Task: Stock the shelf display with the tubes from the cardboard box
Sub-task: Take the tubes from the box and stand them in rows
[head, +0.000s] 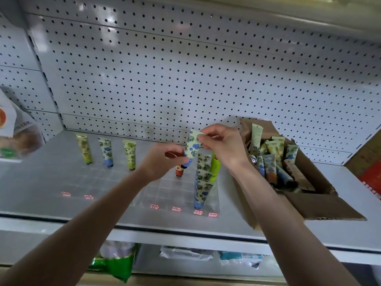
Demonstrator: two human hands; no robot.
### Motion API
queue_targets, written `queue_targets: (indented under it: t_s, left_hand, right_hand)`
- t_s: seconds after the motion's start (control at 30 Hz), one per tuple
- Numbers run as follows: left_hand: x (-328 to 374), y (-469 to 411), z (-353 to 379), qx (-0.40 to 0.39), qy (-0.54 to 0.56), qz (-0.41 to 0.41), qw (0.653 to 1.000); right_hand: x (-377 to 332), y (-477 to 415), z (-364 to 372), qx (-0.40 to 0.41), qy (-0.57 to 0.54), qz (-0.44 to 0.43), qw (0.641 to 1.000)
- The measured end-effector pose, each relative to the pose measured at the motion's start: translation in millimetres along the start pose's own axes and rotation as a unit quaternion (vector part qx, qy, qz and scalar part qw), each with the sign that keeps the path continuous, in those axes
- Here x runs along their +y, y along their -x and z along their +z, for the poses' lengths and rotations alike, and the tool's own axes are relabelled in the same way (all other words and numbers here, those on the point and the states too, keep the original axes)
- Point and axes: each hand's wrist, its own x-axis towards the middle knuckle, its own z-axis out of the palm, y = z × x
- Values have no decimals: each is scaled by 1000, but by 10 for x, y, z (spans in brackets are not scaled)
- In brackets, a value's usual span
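A blue-flowered tube (192, 147) is held cap down above the shelf by both hands. My left hand (162, 159) grips its lower end near the cap. My right hand (221, 145) pinches its flat top edge. Below it, a row of blue-flowered tubes (203, 180) stands in a clear divider tray (165, 190), with a green tube (215, 167) and a small orange tube (179, 170) beside them. Three more tubes (107, 150) stand at the back left. The open cardboard box (313, 203) at the right holds several tubes (272, 159).
The white pegboard (185, 69) backs the grey shelf (51, 182). Red price tags (177, 209) line the tray's front. A bagged product (14, 137) sits at far left, a red-printed box (369, 168) at far right. Packets (117, 259) lie on the shelf below.
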Motion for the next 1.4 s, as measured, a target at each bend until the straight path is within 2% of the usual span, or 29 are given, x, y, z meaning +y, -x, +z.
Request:
queue_targets:
  t_s: [0.67,1.4]
  left_hand:
    - [-121,-136,-37,-11,-46,40,998]
    - [-264,-259,42,14,-61,25,998]
  right_hand:
    - [129,-127,124,-10,46,14,999]
    - [300,-224,163,-28,126,16,992]
